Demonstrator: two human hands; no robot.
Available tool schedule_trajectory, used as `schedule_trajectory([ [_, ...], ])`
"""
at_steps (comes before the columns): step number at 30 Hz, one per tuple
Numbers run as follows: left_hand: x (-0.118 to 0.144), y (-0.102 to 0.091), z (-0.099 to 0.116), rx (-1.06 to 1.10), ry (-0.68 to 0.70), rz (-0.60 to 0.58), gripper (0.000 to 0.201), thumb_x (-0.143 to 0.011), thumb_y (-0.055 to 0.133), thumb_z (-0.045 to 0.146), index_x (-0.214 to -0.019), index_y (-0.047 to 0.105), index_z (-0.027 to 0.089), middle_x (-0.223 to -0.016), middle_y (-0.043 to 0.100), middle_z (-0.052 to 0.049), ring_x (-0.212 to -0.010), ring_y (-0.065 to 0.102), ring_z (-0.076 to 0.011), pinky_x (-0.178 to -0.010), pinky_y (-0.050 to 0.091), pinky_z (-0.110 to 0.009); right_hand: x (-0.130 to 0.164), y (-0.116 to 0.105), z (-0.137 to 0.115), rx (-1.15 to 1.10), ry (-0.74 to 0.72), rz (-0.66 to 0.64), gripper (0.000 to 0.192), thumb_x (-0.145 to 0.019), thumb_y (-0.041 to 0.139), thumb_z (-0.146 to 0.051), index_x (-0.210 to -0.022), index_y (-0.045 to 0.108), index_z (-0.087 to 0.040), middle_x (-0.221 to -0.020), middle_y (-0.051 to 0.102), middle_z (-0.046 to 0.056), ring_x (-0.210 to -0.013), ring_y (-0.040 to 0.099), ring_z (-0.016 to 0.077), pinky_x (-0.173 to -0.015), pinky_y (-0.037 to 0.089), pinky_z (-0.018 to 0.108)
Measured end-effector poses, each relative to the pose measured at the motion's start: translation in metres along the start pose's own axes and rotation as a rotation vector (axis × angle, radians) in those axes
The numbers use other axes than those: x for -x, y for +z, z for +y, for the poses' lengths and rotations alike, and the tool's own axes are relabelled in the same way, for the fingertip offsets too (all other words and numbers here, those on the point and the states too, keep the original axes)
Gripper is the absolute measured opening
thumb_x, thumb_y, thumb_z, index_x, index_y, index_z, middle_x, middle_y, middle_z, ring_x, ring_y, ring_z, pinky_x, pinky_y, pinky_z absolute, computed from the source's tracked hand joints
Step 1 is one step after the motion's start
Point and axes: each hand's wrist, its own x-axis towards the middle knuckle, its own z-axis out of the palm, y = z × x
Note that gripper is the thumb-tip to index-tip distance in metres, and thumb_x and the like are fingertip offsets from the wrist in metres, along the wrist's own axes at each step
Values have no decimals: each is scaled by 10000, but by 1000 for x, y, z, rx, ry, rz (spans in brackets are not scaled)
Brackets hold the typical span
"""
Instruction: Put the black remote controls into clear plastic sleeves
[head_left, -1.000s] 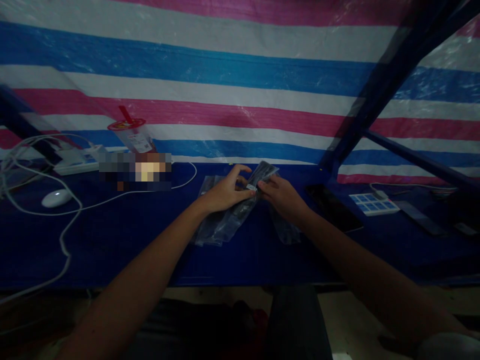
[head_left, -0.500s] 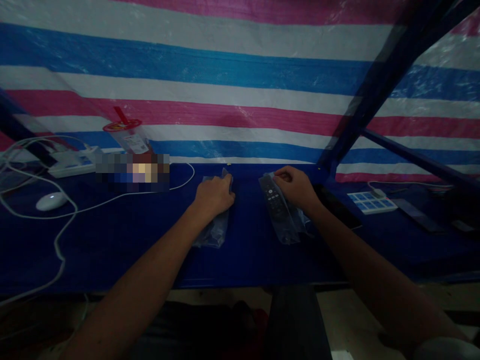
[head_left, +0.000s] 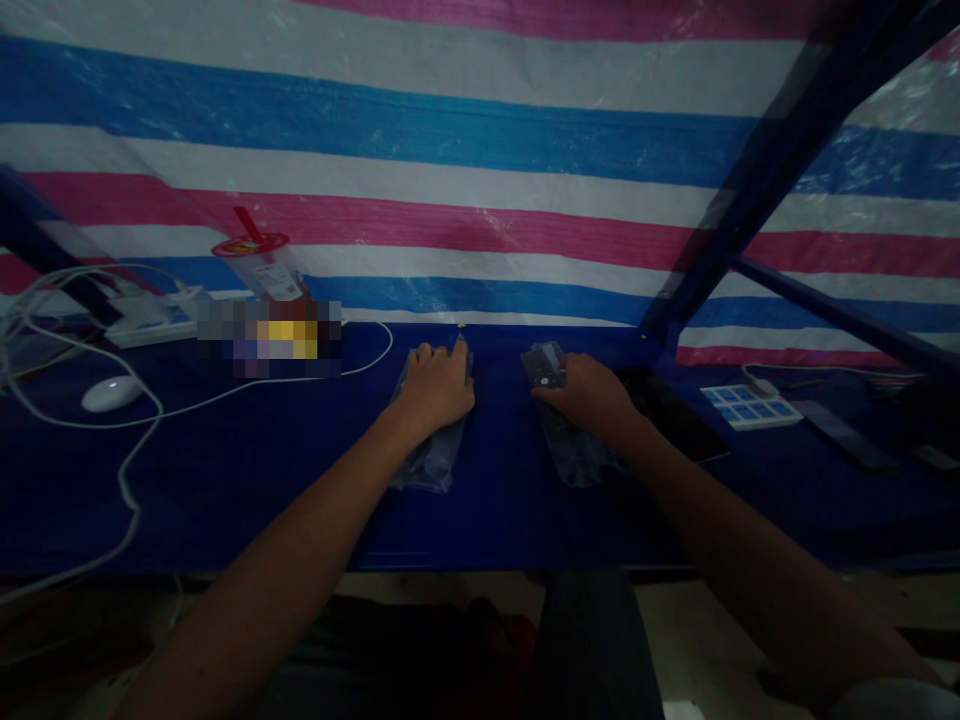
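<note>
Two clear plastic bags lie side by side on the blue table. Over the left plastic bag rests my left hand, its fingers bent round the upper part and the thumb along the right edge. What that bag holds is hidden under the hand. My right hand is closed on a black remote control inside the right plastic bag. The thumb lies across the remote's face, and its top end with a few buttons shows past the fingers.
A dark tablet-like slab lies right of my right hand, then a white power strip and a flat grey bar. At left are a white mouse, looped white cables, and a red-lidded cup.
My right hand has gone from pinching the bag's upper edge to wrapping across the remote. The fingers of my left hand have spread a little further over their bag.
</note>
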Motion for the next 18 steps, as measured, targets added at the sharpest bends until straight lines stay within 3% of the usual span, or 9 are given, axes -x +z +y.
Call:
schedule_trajectory([
  [3,0,1,-1,-21,-36,47,530,-880,526,369,-1281,581,26,-1195,591,-308,-1176,466,-488,-966,376,-605,1,1,-3,-40,-8,-16,390,-782,727,-470,-1022,647,-173,-973,695,172,-915,673,339,-788,521,467],
  [7,-3,5,-5,-33,-66,59,459,-899,519,412,-1193,639,80,-1176,600,-271,-1169,473,-458,-963,390,-583,3,-2,-10,-51,-7,-54,324,-793,690,-377,-1020,655,-148,-972,703,193,-898,687,353,-766,518,466],
  [14,-3,1,-3,-97,-68,67,413,-942,466,379,-1149,658,78,-1154,617,-251,-1146,506,-424,-956,407,-562,9,-15,-24,6,48,-195,254,-823,596,-372,-911,679,-149,-912,722,187,-820,701,330,-694,492,416],
  [18,-6,-4,-2,-56,-39,157,349,-957,450,321,-1084,668,81,-1126,633,-240,-1135,531,-394,-972,411,-553,7,-17,-25,-48,48,-168,259,-818,581,-371,-939,652,-154,-898,717,165,-820,685,306,-682,467,384],
])
